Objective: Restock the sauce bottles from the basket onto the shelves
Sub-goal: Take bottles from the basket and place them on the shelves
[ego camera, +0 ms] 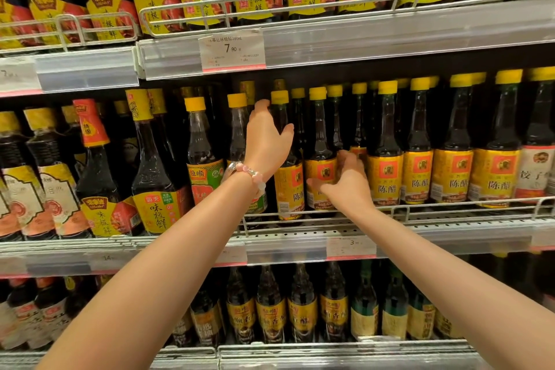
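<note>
The middle shelf (345, 227) holds a row of dark vinegar bottles with yellow caps and yellow labels (386, 177). My left hand (265, 141), with a pink bead bracelet at the wrist, is wrapped around the neck of the leftmost bottle of that row (288, 186), which stands upright on the shelf behind the wire rail. My right hand (345, 183) is lower and to the right, its thumb spread out. Its fingers press against the neighbouring bottle (319, 144) and reach into the gap behind it. The basket is not in view.
Left of the row stand a green-labelled bottle (204, 177) and soy sauce bottles (156, 207). The upper shelf (360, 36) carries dark bottles with yellow and red labels and a price tag (231, 49). The lower shelf (330, 351) holds more dark bottles. White wire rails front each shelf.
</note>
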{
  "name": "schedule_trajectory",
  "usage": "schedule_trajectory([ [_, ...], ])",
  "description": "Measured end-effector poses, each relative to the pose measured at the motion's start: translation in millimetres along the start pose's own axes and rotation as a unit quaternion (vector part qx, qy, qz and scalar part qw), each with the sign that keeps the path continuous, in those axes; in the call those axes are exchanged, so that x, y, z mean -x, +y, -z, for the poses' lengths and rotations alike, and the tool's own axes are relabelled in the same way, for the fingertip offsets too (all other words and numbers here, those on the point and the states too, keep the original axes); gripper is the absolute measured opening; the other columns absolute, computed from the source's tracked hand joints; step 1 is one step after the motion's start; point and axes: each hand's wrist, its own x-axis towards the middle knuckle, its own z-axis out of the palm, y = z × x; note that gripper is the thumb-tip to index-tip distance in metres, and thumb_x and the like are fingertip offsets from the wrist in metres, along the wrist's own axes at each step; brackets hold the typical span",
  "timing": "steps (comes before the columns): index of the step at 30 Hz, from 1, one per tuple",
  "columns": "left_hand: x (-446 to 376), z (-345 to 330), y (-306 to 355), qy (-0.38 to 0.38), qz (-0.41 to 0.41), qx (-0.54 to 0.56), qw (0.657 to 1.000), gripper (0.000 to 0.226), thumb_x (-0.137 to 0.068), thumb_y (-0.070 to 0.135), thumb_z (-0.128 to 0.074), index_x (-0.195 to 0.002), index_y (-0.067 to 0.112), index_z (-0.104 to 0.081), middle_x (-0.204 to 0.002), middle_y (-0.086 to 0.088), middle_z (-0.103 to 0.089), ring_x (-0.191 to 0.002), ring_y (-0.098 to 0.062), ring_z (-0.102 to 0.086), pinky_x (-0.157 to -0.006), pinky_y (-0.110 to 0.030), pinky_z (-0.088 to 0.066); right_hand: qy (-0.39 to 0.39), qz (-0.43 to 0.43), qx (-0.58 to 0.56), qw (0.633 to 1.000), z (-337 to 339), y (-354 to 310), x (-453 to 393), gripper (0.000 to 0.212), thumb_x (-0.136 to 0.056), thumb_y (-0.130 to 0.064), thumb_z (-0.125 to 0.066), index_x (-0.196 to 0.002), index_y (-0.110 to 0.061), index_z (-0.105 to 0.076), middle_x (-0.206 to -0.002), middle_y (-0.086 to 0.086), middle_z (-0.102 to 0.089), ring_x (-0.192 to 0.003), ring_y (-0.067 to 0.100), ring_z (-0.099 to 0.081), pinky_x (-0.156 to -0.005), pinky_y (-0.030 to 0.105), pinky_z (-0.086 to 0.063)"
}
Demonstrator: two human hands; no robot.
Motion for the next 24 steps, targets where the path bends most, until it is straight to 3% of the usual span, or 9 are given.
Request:
schedule_trajectory([
  [2, 7, 4, -3, 0.018, -0.025, -0.012, 0.999, 0.051, -0.089, 0.018, -0.060, -0.134, 0.010, -0.038, -0.136, -0.009, -0.047, -0.123, -0.019, -0.048, -0.087, -0.019, -0.038, 0.040, 0.034, 0.018, 0.998, 4, -1, 7, 0.075, -0.075, -0.035, -0.072, -0.135, -0.018, -0.031, -0.133, 0.008, -0.043, -0.115, 0.025, -0.050, -0.093, 0.041, -0.049],
  [5, 21, 13, -10, 0.052, -0.101, -0.030, 0.993, 0.030, -0.090, 0.022, -0.057, -0.117, 0.010, -0.052, -0.118, -0.006, -0.055, -0.100, -0.012, -0.051, -0.074, -0.011, -0.036, 0.078, 0.091, -0.006, 0.993, 10, -6, 22, 0.051, -0.084, -0.031, -0.062, -0.128, -0.016, -0.041, -0.121, 0.001, -0.047, -0.103, 0.013, -0.048, -0.079, 0.019, -0.042],
  [8, 36, 22, -16, 0.027, -0.151, -0.011, 0.988, 0.016, -0.091, 0.024, -0.054, -0.091, 0.010, -0.060, -0.085, -0.003, -0.060, -0.075, -0.010, -0.054, -0.064, -0.018, -0.043, 0.079, 0.148, -0.035, 0.985, 17, -10, 40, 0.024, -0.089, -0.028, -0.056, -0.111, -0.018, -0.051, -0.105, -0.002, -0.054, -0.089, 0.010, -0.053, -0.070, 0.015, -0.044],
  [10, 46, 29, -17, -0.020, -0.150, 0.011, 0.988, 0.019, -0.092, 0.024, -0.053, -0.081, 0.010, -0.060, -0.071, 0.001, -0.058, -0.068, -0.010, -0.055, -0.063, -0.025, -0.047, 0.058, 0.157, -0.054, 0.984, 20, -10, 49, 0.012, -0.090, -0.026, -0.055, -0.101, -0.020, -0.054, -0.092, 0.000, -0.060, -0.084, 0.015, -0.058, -0.069, 0.024, -0.048],
  [14, 68, 40, -21, -0.140, -0.131, 0.040, 0.981, 0.026, -0.093, 0.024, -0.052, -0.078, 0.005, -0.062, -0.068, -0.008, -0.062, -0.066, -0.025, -0.060, -0.067, -0.043, -0.053, -0.037, 0.133, -0.082, 0.987, 25, -3, 70, 0.002, -0.089, -0.021, -0.056, -0.091, -0.020, -0.057, -0.080, -0.002, -0.061, -0.080, 0.022, -0.061, -0.069, 0.038, -0.054],
  [18, 93, 43, -30, -0.292, -0.062, 0.020, 0.954, 0.028, -0.093, 0.028, -0.051, -0.081, 0.005, -0.063, -0.068, -0.004, -0.064, -0.058, -0.014, -0.055, -0.063, -0.034, -0.048, -0.123, 0.082, -0.099, 0.984, 25, 14, 99, 0.004, -0.090, -0.018, -0.056, -0.088, -0.021, -0.057, -0.069, -0.004, -0.060, -0.059, 0.002, -0.058, -0.056, 0.016, -0.048],
  [21, 114, 41, -43, -0.411, -0.028, -0.023, 0.911, 0.025, -0.092, 0.031, -0.053, -0.079, 0.012, -0.063, -0.072, -0.004, -0.067, -0.059, -0.013, -0.057, -0.066, -0.032, -0.049, -0.183, 0.034, -0.093, 0.978, 28, 35, 121, 0.002, -0.090, -0.018, -0.056, -0.091, -0.018, -0.058, -0.064, -0.002, -0.060, -0.051, 0.003, -0.054, -0.049, 0.014, -0.044],
  [24, 137, 32, -60, -0.457, -0.007, -0.055, 0.888, 0.023, -0.092, 0.032, -0.053, -0.081, 0.013, -0.063, -0.078, -0.007, -0.071, -0.057, -0.011, -0.056, -0.063, -0.030, -0.048, -0.219, -0.002, -0.089, 0.972, 31, 59, 141, 0.004, -0.089, -0.016, -0.058, -0.092, -0.019, -0.058, -0.064, -0.002, -0.061, -0.051, 0.001, -0.055, -0.049, 0.012, -0.044],
])
